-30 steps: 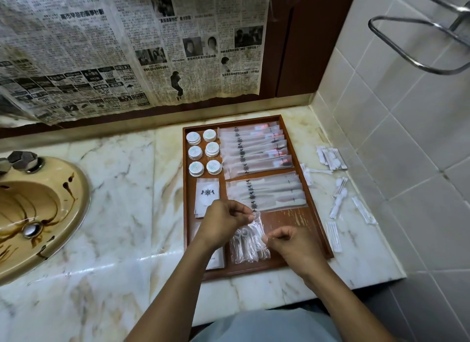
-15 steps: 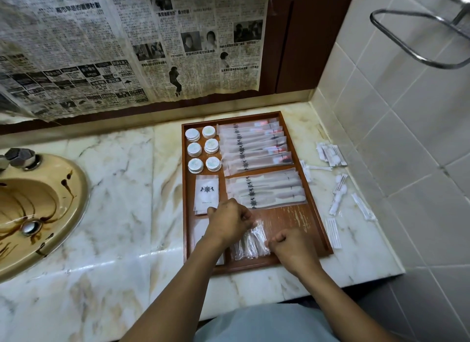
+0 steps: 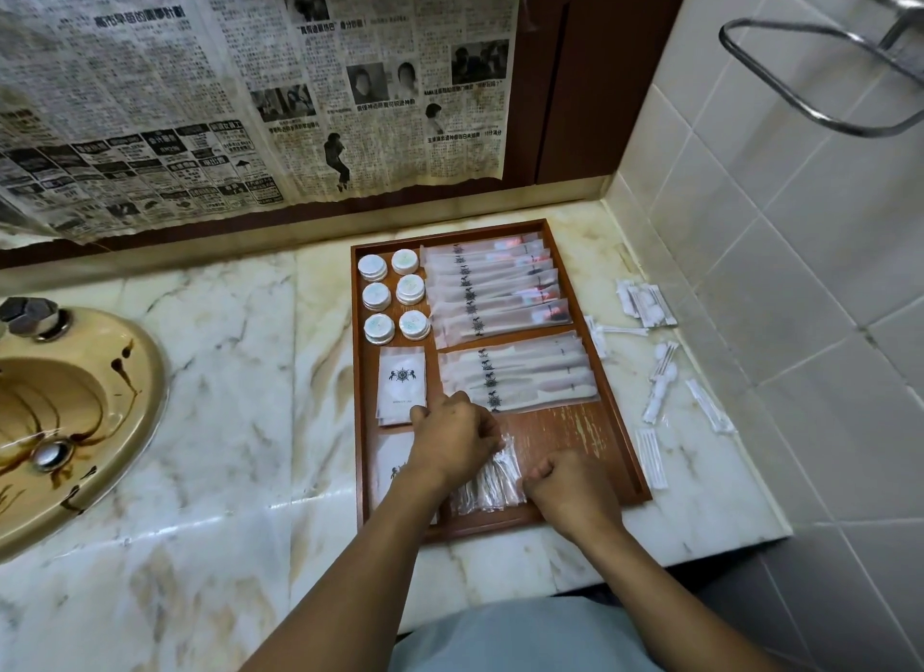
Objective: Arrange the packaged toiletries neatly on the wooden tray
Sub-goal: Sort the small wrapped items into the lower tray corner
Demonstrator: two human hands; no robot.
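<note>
A wooden tray (image 3: pixel 617 416) lies on the marble counter. It holds several round white soap tins (image 3: pixel 394 296), a fanned row of long toothbrush packets (image 3: pixel 492 291), a second row of long packets (image 3: pixel 520 374) and white square sachets (image 3: pixel 402 384). A bundle of small clear cotton-swab packets (image 3: pixel 492 481) lies at the tray's near end. My left hand (image 3: pixel 452 441) rests on the bundle's left side with fingers curled. My right hand (image 3: pixel 570 486) presses against its right side as a fist. Both hands touch the bundle on the tray floor.
Several loose swab packets (image 3: pixel 660 386) lie scattered on the counter (image 3: pixel 225 371) right of the tray, near the tiled wall (image 3: pixel 800 271). A stained yellow basin (image 3: pixel 60 421) sits at the left. Newspaper (image 3: pixel 225 86) covers the back wall. A metal rail (image 3: pixel 810 96) juts out at upper right.
The swab bundle, held up between both hands a second ago, now lies on the tray's near end, and both hands have lowered and closed in against its sides.
</note>
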